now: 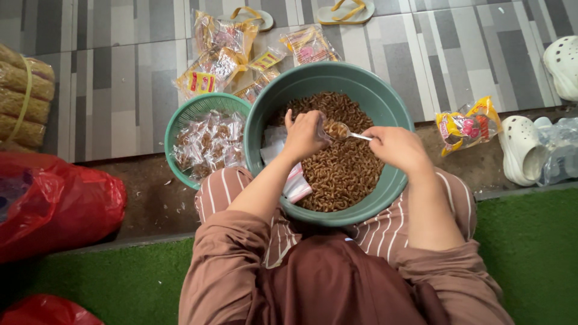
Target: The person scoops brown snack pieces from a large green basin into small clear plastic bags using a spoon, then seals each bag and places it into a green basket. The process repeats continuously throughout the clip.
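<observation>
A large green basin (385, 105) rests on my lap, filled with brown curled snack pieces (343, 171). My right hand (394, 147) grips a metal spoon (346, 132) loaded with the snack. My left hand (303, 135) holds a small clear plastic bag (322, 127) at the spoon's bowl, over the basin. A stack of empty clear bags (295, 183) lies inside the basin by my left wrist.
A smaller green basket (183, 114) of filled small packets sits left of the basin. Larger yellow-printed snack packs (217, 57) lie on the tiled floor beyond; another (466, 126) lies right. Red plastic bags (54, 204) at left, white clogs (524, 147) at right, sandals (346, 12) at top.
</observation>
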